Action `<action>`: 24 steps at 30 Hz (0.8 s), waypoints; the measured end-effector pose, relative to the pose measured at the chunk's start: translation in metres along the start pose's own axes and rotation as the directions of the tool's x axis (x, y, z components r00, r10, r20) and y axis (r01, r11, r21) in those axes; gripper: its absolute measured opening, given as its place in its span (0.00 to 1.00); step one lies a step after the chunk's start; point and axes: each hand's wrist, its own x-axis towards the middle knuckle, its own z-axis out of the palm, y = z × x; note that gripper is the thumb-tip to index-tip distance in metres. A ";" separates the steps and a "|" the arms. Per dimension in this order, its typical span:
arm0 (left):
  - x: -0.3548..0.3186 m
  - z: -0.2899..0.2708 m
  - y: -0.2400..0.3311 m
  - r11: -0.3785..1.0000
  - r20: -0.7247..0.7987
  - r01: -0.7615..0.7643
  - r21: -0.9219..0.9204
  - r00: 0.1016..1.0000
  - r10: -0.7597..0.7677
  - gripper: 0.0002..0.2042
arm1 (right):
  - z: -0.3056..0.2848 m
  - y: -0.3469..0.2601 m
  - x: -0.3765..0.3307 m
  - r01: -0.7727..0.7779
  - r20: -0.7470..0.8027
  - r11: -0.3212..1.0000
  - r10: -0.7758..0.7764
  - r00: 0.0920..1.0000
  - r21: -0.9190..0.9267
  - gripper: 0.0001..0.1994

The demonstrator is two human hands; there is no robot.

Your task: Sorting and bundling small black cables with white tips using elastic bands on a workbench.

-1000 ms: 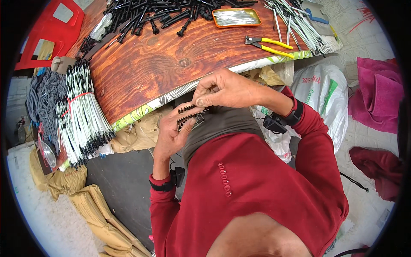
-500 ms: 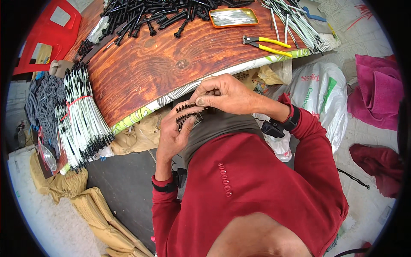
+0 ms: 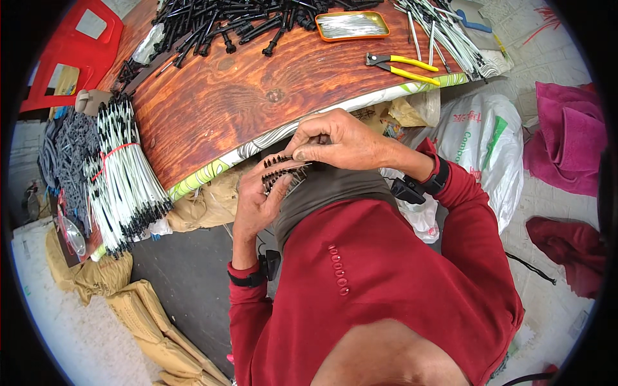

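Note:
My left hand (image 3: 256, 201) is curled above my lap, near the table edge. Rows of small dark ribbed pieces (image 3: 278, 172) stick out between its fingers, and its thumb presses against them. My right hand (image 3: 354, 143) is pinched closed at the far end of these rows, thumb and fingertips touching or nearly touching them. A thin pale pin-like line shows by the right thumb; whether the pinch holds it I cannot make out. Both hands are below the front edge of the wooden table (image 3: 219, 109).
Yellow-handled pliers (image 3: 415, 64), an orange-rimmed tin (image 3: 355, 38) of thin metal pins and a heap of black parts (image 3: 212, 22) lie on the table. A bundle of white cables (image 3: 119, 174) sits at left, with loose ones at far right. White plastic bags (image 3: 479, 161) stand beneath.
Both hands stay in nearly the same place. The left hand has shifted very slightly, and the small dark pieces show at a slightly different angle.

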 end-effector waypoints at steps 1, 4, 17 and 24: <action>0.000 -0.001 -0.001 1.000 0.007 0.016 -0.003 1.000 -0.016 0.10 | 0.001 0.000 0.000 0.000 -0.001 1.000 0.000 1.000 0.018 0.09; -0.001 -0.002 -0.002 0.999 0.024 0.038 -0.010 0.999 -0.038 0.10 | -0.001 0.001 0.000 0.011 0.007 1.000 -0.011 1.000 0.017 0.09; 0.002 -0.002 0.001 0.999 0.016 0.009 0.036 1.000 -0.010 0.09 | 0.009 0.003 0.001 0.189 -0.096 0.925 -0.232 0.968 -0.330 0.08; 0.001 -0.002 0.000 1.000 -0.002 0.004 0.009 1.000 -0.004 0.08 | 0.012 0.006 0.002 0.196 -0.088 0.937 -0.229 0.969 -0.288 0.08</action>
